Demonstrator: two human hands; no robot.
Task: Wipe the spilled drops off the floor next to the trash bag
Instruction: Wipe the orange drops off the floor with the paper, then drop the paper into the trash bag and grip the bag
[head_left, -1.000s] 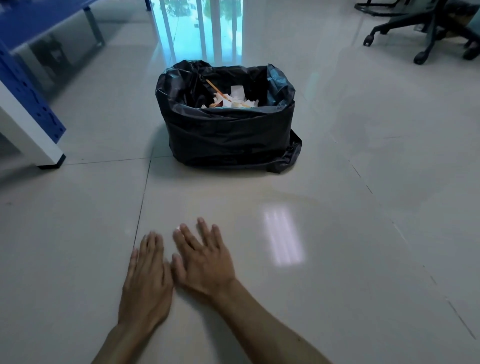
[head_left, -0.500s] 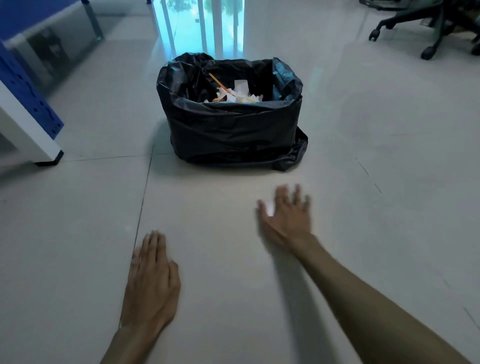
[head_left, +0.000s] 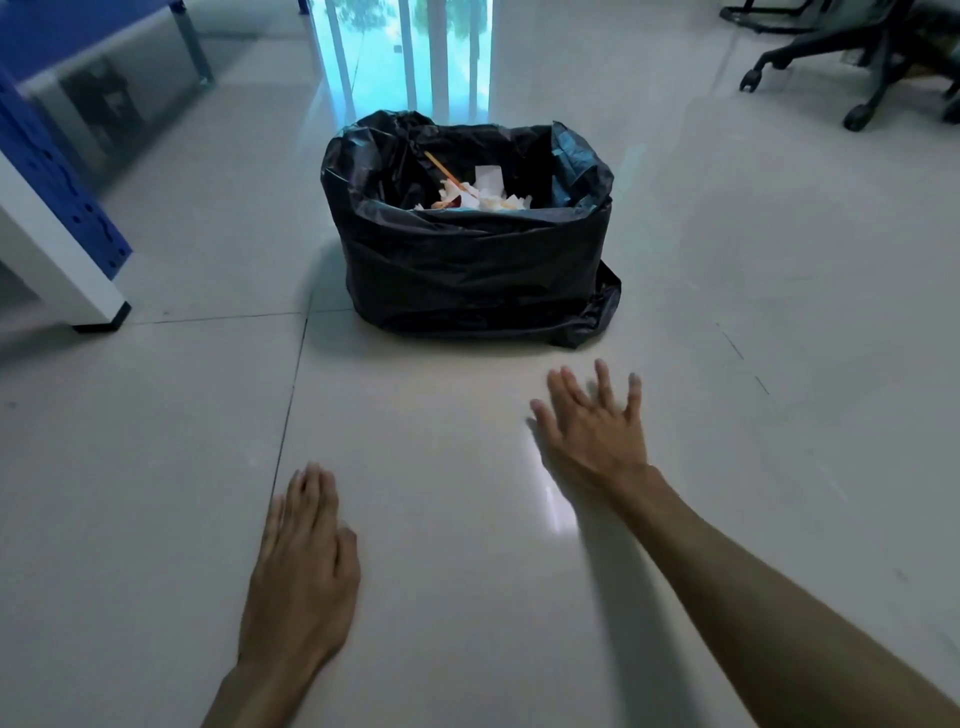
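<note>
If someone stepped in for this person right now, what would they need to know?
Left hand: flat on the floor tile, palm down, fingers together, holding nothing.
Right hand: stretched forward, fingers spread, low over the floor just in front of the trash bag, also bare; no cloth or tissue in either hand.
The trash bag stands open, with paper scraps inside.
Done: cannot say; no drops show on the glossy tile, though glare could hide them.
Left: check the floor near the bag's front right corner and wipe whatever is still wet.
</note>
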